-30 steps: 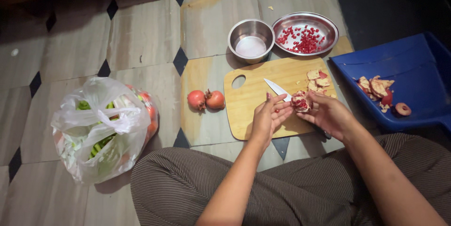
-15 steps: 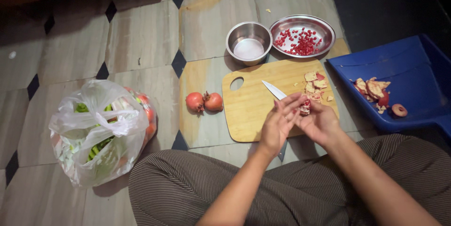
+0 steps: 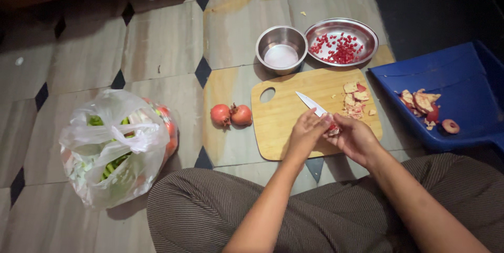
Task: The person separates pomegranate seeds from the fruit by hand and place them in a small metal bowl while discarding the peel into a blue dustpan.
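Both hands meet over the near part of a wooden cutting board [image 3: 286,119]. My left hand [image 3: 305,133] and my right hand [image 3: 356,137] together hold a piece of pomegranate [image 3: 332,128], red seeds showing between the fingers. A white-bladed knife [image 3: 310,103] lies on the board just beyond my left hand. Pieces of peel [image 3: 355,100] sit on the board's right side. Two whole pomegranates [image 3: 231,115] rest on the floor left of the board.
A steel plate [image 3: 362,29] with red seeds and a steel bowl [image 3: 268,40] stand behind the board. A blue tray [image 3: 462,74] with peel scraps lies at right. A plastic bag of produce [image 3: 113,145] sits at left. My crossed legs fill the foreground.
My hands have drawn slightly toward me and to the left with the pomegranate piece. The knife and bowls stay put.
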